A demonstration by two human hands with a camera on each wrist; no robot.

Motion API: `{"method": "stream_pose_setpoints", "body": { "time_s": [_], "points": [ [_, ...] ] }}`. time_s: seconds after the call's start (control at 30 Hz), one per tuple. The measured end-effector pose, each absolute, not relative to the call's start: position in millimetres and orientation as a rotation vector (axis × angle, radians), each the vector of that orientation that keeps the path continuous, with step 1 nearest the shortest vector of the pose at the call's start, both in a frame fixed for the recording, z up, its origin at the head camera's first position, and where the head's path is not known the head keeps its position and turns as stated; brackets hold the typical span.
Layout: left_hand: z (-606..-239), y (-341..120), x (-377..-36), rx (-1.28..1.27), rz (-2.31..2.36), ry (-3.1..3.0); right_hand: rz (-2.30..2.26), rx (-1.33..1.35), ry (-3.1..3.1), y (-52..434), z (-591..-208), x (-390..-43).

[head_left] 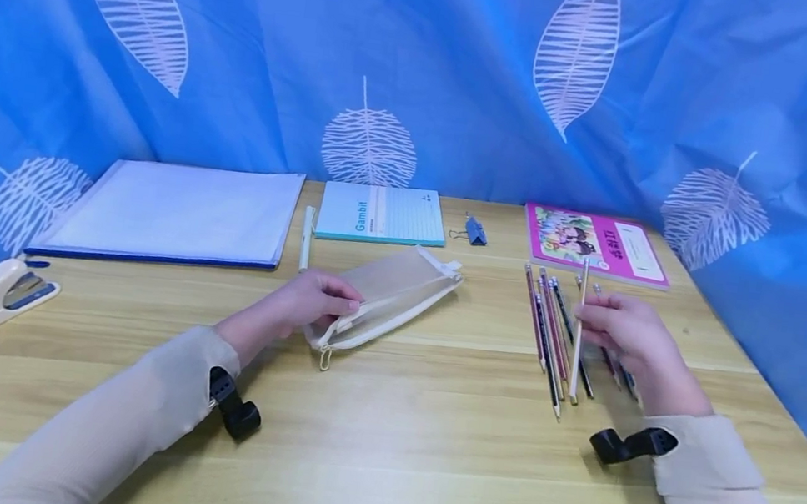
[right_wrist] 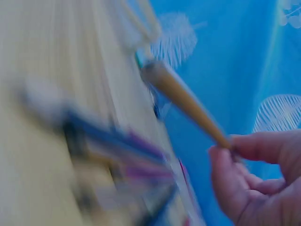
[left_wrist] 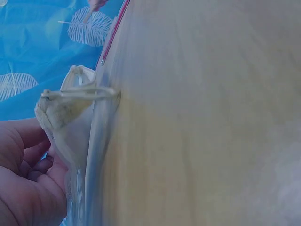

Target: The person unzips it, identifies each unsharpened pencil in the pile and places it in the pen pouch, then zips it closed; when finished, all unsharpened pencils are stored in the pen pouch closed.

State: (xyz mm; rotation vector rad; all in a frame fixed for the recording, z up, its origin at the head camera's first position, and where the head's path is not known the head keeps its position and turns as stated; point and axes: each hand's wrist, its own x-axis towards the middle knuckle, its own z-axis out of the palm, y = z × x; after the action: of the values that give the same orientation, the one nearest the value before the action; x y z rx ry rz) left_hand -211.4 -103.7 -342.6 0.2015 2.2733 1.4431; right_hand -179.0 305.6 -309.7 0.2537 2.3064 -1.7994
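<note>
On the counter [head_left: 379,451], the left hand [head_left: 310,301] grips the near end of the mesh pencil pouch [head_left: 398,293] at centre; no pencil shows inside. To the right, the right hand [head_left: 624,330] pinches one light pencil [head_left: 577,341] above the loose pencils [head_left: 547,337], which likely remain to be packed.

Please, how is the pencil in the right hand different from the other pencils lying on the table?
The held pencil is pinched by the right hand, while the other pencils lie loose on the table. The held pencil looks pale, almost bare wood; the other pencils are mostly dark or reddish. The held pencil crosses above the group; the other pencils rest side by side, slightly fanned. Both point roughly away from the person and look similar in length.
</note>
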Motion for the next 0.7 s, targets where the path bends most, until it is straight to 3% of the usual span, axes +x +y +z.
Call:
{"method": "stream_pose_setpoints", "body": {
  "time_s": [0.13, 0.27, 0.43, 0.7],
  "points": [
    [-341, -102, -209, 0.183, 1.470, 2.267, -2.368, 0.285, 1.734, 277, -310, -179],
    [-341, -97, -207, 0.219, 1.505, 2.241, -2.545, 0.376, 1.476, 238, -315, -182],
    [-341, -91, -205, 0.198, 1.550, 2.216, -2.511, 0.469, 1.535, 185, -326, -187],
    [-336, -81, -199, 0.194, 1.610, 2.239, -2.363, 0.405, 1.627, 125, -343, -184]
  ]
}}
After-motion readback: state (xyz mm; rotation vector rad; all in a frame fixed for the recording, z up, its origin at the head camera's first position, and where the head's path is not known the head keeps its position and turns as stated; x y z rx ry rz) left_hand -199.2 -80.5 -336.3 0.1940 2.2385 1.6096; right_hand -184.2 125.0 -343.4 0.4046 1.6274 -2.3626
